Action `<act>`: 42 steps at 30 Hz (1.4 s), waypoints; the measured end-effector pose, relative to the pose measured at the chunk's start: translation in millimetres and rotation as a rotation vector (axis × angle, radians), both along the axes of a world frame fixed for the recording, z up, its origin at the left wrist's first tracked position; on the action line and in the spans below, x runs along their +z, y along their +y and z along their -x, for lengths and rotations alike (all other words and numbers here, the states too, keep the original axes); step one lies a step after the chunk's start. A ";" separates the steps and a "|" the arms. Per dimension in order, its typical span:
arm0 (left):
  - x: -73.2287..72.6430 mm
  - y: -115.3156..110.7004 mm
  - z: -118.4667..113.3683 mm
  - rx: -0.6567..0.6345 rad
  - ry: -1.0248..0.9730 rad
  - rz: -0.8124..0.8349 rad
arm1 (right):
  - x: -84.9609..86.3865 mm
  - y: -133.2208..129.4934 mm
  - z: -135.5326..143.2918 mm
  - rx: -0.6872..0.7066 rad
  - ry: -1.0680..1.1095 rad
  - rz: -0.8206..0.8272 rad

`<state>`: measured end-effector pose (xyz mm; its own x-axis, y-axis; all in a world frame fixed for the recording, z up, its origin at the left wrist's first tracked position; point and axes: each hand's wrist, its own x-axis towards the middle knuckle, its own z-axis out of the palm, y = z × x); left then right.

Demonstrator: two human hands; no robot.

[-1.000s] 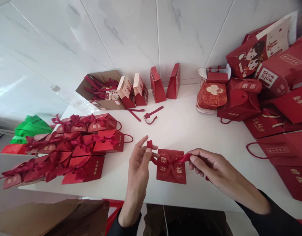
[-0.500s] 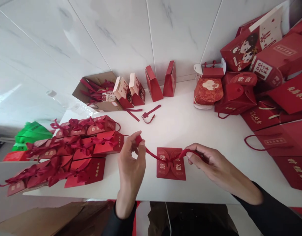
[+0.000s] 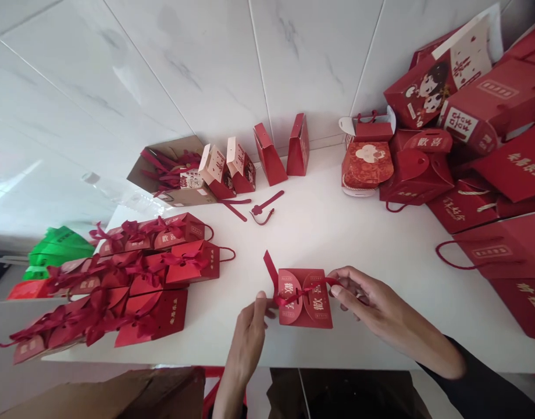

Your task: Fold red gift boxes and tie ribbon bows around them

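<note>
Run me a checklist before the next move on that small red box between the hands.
1. Small red box resting on the white table: ok.
2. Both top flaps folded inward: ok.
3. Red ribbon running across the flaps: ok.
4. Right hand pinching the ribbon: ok.
5. Left hand gripping the ribbon: cannot tell, fingertips partly hidden.
6. Bow formed on this box: not ok, none there.

Past the table's (image 3: 313,233) left edge a green bundle (image 3: 60,250) is lying. A marbled wall (image 3: 215,70) is standing behind the far edge.
</note>
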<state>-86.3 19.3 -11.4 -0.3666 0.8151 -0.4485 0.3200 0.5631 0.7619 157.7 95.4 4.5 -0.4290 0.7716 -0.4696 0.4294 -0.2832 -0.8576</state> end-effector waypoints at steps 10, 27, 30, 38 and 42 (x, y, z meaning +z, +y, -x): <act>27.6 11.2 -29.2 0.103 -0.264 -0.327 | 24.1 0.5 5.6 -0.049 0.002 -0.051; 20.9 11.7 -50.6 0.221 -0.359 -0.397 | 17.7 2.1 3.4 -0.151 0.058 -0.058; 13.3 11.0 -45.6 0.234 -0.303 -0.342 | 10.4 4.1 2.8 -0.167 0.066 -0.064; 32.5 15.6 -47.3 0.132 -0.253 -0.413 | 33.4 3.5 10.9 -0.150 0.013 -0.203; 39.9 24.9 -52.8 0.030 -0.204 -0.439 | 45.8 5.1 16.6 -0.094 0.026 -0.290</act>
